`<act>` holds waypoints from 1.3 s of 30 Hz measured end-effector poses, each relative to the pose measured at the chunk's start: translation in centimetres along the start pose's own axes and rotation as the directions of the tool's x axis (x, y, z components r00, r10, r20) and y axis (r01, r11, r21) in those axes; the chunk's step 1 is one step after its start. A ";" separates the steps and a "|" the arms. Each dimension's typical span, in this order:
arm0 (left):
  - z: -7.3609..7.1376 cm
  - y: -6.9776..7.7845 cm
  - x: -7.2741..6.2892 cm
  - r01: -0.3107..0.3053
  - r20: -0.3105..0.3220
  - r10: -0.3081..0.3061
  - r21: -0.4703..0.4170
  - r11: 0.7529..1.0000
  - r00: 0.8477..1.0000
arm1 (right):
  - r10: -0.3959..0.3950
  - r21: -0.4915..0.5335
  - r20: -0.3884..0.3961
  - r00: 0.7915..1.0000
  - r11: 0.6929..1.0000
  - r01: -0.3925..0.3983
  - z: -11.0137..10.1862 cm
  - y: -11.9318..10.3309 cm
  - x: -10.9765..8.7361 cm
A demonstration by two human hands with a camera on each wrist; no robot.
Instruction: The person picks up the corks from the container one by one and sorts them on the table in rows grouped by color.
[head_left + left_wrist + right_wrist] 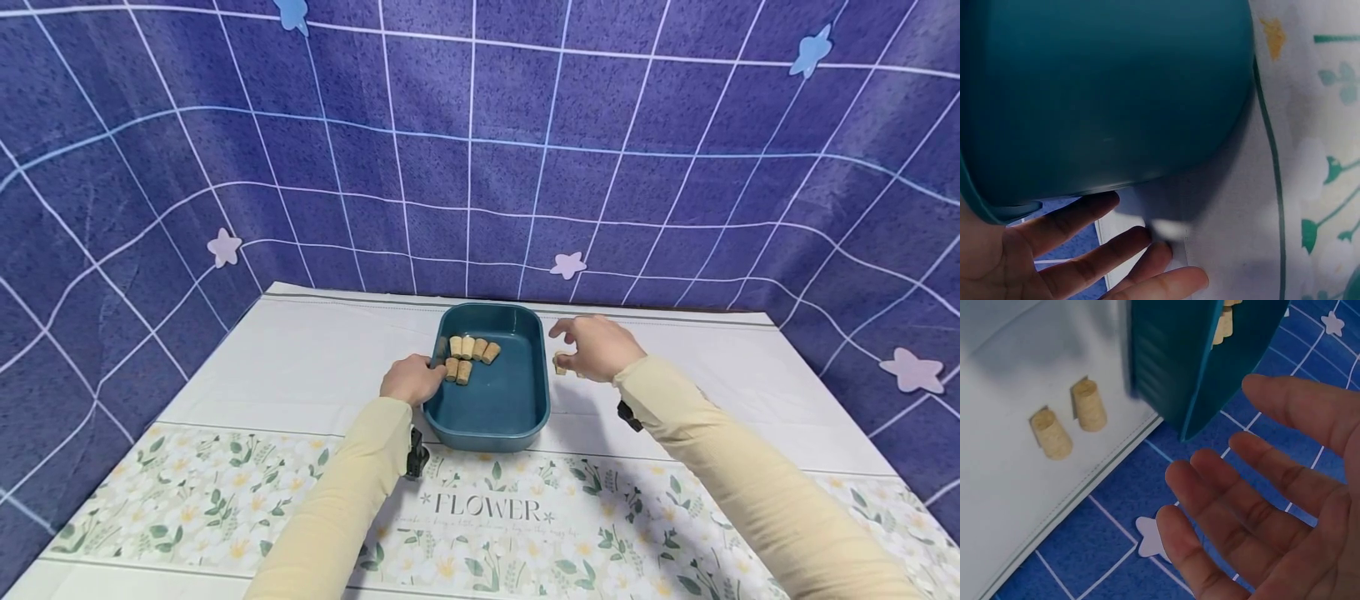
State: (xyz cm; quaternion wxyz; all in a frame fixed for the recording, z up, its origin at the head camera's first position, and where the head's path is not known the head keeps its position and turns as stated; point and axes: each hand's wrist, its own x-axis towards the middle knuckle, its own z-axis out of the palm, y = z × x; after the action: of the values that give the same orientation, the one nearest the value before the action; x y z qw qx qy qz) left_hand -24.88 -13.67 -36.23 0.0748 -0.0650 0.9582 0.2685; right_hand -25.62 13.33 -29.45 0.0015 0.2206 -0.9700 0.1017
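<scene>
A dark teal rectangular tray (487,408) stands on the table, with several corks (465,372) upright or leaning in two rows at its left side. My left hand (412,381) grips the tray's left rim, thumb over the edge; in the left wrist view its fingers (1094,259) extend along the outer wall. To the right of the tray my right hand (596,346) hovers with fingers apart and holds nothing. Beneath it two loose corks (1089,405) stand on the white cloth, partly hidden by the hand in the head view.
A white cloth with a floral band and FLOWER lettering (487,507) covers the table. Behind and at both sides hangs a blue gridded curtain (480,167) with star shapes. A dark wrist device (416,454) sits on the left sleeve.
</scene>
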 end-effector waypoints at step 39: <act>0.0 -0.1 -0.3 0.006 -0.018 -0.006 -0.012 1.000 1.000 | -0.010 -0.017 0.135 0.991 1.000 0.012 1.7 -5.4 3.9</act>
State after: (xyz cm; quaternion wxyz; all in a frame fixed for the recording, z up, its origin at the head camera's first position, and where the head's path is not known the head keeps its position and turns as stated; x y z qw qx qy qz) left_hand -24.54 -13.75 -36.29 0.0664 -0.0705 0.9571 0.2733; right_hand -26.82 6.60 -29.84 -0.0615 0.2324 -0.9676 0.0777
